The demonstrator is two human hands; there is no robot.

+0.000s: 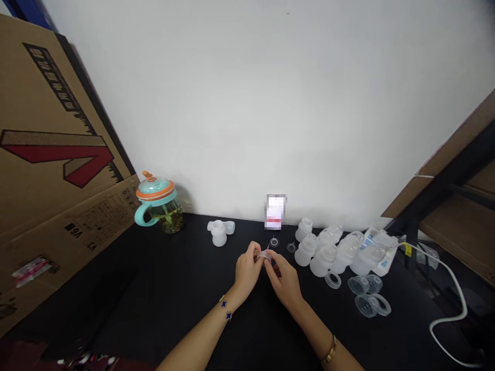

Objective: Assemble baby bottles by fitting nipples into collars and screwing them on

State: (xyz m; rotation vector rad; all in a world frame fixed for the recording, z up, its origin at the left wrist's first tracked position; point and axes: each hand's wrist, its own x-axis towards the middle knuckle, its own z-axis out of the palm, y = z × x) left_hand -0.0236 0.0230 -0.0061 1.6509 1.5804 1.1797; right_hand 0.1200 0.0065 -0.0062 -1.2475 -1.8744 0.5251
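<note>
Both hands meet over the black table. Between their fingertips is a small translucent ring (264, 255). My left hand (248, 270) pinches its left side, and my right hand (283, 276) grips its right side. Just beyond the fingers, a small clear disc with a stem (274, 242) lies on the table, and a similar disc (291, 248) is to its right. Right of my right hand stand several white translucent bottles (325, 259), some with clear domed tops. A loose ring (333, 280) lies in front of them.
Clear cups (365, 305) and another ring (381, 304) lie at the right, near a white cable (460, 293). A white bottle part (219, 233), a teapot (166, 211) and a cardboard box (50, 206) are leftward. A blurred phone-like screen (275, 211) leans on the wall.
</note>
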